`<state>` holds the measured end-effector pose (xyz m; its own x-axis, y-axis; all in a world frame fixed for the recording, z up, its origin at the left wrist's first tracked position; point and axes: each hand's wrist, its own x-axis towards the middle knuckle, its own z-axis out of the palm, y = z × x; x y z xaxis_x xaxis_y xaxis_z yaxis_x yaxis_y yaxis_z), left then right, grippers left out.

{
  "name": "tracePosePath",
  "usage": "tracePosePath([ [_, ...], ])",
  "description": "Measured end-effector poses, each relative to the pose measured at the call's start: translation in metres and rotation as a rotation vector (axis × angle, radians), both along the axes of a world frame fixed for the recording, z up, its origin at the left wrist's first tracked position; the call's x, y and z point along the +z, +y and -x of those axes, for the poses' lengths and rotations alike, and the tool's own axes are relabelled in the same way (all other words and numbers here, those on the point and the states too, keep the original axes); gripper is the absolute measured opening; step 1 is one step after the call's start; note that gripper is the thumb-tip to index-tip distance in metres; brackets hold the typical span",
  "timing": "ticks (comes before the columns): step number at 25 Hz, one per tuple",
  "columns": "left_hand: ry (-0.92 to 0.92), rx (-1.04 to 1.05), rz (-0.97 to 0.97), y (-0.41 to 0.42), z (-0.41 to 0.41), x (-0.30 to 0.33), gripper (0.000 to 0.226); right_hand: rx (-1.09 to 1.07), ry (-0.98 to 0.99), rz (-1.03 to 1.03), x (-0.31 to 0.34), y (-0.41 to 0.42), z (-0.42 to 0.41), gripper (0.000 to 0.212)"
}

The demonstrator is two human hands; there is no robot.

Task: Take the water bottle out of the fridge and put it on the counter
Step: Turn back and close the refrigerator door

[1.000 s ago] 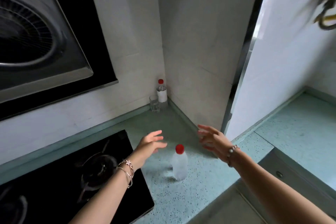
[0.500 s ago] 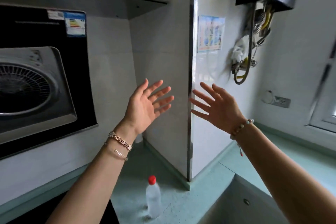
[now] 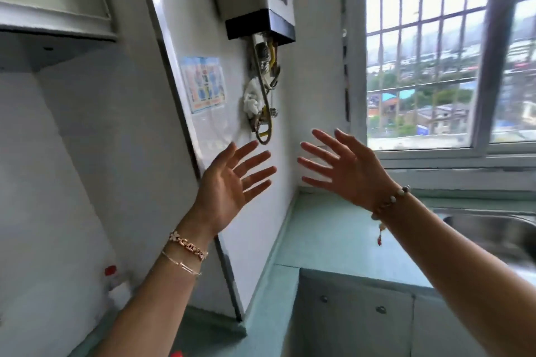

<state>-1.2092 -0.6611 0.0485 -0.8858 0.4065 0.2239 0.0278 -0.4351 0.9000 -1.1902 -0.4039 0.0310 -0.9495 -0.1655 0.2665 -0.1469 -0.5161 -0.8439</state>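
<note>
I saw my left hand (image 3: 232,185) and right hand (image 3: 345,168) raised, fingers splayed, empty, above the pale green counter (image 3: 333,240).

Of the water bottle (image 3: 176,354) only a sliver of its red cap shows, at the very bottom edge of the view, a little left of centre. The body is cut off by the frame, so neither its pose nor what it rests on can be told. Beside and beyond the cap lies the tabletop (image 3: 333,235), a pale green, smooth, faintly speckled surface. It runs along the foot of the white wall, bends round the projecting wall corner and continues on the window side, where its broad bare stretch lies level and catches the daylight. The part nearest the cap is blurred and shaded.
</note>
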Motion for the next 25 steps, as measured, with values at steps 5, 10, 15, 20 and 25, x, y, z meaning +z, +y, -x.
tracePosePath([
  [5,0.011,-0.625,-0.036,0.150,-0.022,-0.004,0.055,-0.532,-0.016,-0.034,-0.003,0.115,-0.152,0.049],
  [10,-0.002,-1.121,-0.091,0.290,-0.147,0.013,0.053,-1.050,-0.051,-0.095,0.020,0.158,-0.358,0.051],
  [15,0.007,-1.506,-0.106,0.373,-0.339,0.014,0.054,-1.513,0.009,-0.031,0.034,0.129,-0.585,0.044],
  [20,-0.042,-1.837,-0.110,0.393,-0.533,0.012,0.048,-1.875,0.009,-0.017,0.033,0.055,-0.763,0.049],
  [25,-0.103,-2.178,-0.075,0.383,-0.696,-0.001,0.049,-2.156,-0.001,-0.028,0.026,-0.029,-0.885,0.050],
])
